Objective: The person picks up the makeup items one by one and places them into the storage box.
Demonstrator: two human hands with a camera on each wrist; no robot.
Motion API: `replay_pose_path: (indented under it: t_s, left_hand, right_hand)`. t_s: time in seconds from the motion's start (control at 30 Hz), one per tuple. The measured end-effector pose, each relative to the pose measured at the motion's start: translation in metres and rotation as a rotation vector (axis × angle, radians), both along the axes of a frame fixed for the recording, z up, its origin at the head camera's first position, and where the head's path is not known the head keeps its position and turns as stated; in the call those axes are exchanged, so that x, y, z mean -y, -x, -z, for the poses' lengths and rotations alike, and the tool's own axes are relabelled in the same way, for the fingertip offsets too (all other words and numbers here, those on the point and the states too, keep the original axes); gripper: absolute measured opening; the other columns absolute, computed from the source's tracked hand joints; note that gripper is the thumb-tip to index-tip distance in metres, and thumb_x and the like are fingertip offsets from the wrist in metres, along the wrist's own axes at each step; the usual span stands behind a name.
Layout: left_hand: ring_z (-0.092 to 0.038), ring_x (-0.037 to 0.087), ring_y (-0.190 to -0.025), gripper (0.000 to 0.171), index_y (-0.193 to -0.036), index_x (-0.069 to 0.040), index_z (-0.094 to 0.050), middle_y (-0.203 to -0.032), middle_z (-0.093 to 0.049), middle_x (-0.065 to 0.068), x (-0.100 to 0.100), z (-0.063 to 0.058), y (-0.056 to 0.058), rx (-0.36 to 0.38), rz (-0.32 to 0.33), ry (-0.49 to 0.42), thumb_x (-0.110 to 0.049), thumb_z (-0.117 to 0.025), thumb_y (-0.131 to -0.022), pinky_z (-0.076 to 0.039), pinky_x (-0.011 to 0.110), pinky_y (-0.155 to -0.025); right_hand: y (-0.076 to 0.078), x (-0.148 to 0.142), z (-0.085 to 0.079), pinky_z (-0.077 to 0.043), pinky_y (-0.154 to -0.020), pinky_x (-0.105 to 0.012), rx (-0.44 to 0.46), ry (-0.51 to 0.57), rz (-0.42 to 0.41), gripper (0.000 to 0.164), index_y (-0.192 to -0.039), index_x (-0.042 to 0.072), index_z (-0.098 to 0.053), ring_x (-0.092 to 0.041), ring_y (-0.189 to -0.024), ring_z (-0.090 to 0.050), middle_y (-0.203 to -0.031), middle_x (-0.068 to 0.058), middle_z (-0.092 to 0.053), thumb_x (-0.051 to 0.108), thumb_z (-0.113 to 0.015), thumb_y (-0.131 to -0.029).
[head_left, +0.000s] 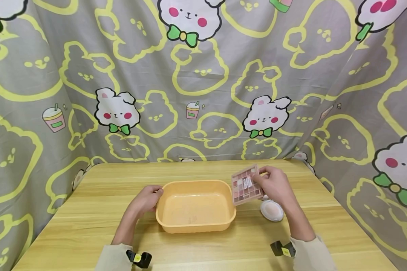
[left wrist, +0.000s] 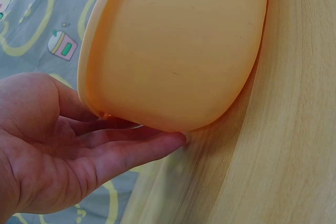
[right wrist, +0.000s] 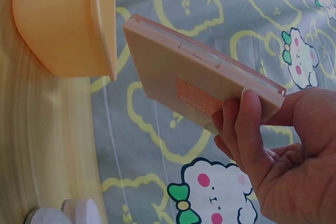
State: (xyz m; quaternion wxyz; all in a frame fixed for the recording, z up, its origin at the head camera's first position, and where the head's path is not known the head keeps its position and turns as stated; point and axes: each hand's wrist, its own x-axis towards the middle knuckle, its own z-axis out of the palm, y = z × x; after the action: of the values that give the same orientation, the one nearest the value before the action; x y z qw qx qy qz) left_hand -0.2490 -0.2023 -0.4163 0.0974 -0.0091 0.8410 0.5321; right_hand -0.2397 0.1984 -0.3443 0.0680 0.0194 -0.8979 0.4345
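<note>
A person works with both hands at a table (head_left: 64, 229) backed by a cartoon-print curtain (head_left: 149, 143), a palette (head_left: 240, 188) raised in the right hand (head_left: 275, 184) and a tub (head_left: 196, 228) steadied by the left (head_left: 146, 200). The right thumb and fingers pinch the palette at its right side; its clear, lettered lid faces the head camera, while the right wrist view shows its plain underside with a printed label. The palette hangs tilted in the air at the tub's right end, just above rim height and apart from the rim in the wrist view, though from overhead one corner overlaps the rim's edge. The left hand holds the tub's left end, thumb side at the rim and fingers stretched along the outer wall. The yellow tub sits upright on the table. A round white compact (head_left: 272, 210) lies on the table near the right wrist; a second white item (right wrist: 81, 213) stands beside it, mostly hidden by the hand in the head view, its kind impossible to tell. The step in hand appears to be carrying the palette to the tub. The next move would seem to call for shifting it left past the rim, levelling it and lowering it to the tub's floor before the fingers release, with the left hand keeping the tub from sliding.
</note>
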Motion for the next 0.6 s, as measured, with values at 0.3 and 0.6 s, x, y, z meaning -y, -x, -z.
replay_pose_path:
  t_s: [0.3, 0.6]
  left_hand:
    - [-0.070, 0.027, -0.096, 0.040, -0.138, 0.008, -0.054, -0.117, -0.067, 0.022, -0.002, -0.001, 0.000, 0.001, 0.015, -0.003, -0.015, -0.041, -0.109, -0.062, 0.045, -0.074]
    - [-0.070, 0.027, -0.099, 0.039, -0.139, 0.008, -0.054, -0.119, -0.067, 0.021, 0.000, 0.001, 0.000, 0.008, -0.001, -0.018, -0.013, -0.040, -0.109, -0.062, 0.044, -0.077]
  right_hand:
    - [0.000, 0.017, 0.003, -0.053, -0.045, -0.034, 0.020, 0.092, -0.060, 0.033, -0.113, -0.006, -0.063, -0.021, -0.047, -0.065, -0.067, -0.008, -0.069, 0.023, -0.065, -0.098]
    - [0.001, 0.038, 0.008, -0.057, -0.048, -0.039, 0.020, 0.153, -0.096, 0.025, -0.108, -0.005, -0.064, -0.023, -0.046, -0.065, -0.065, -0.009, -0.069, 0.018, -0.065, -0.097]
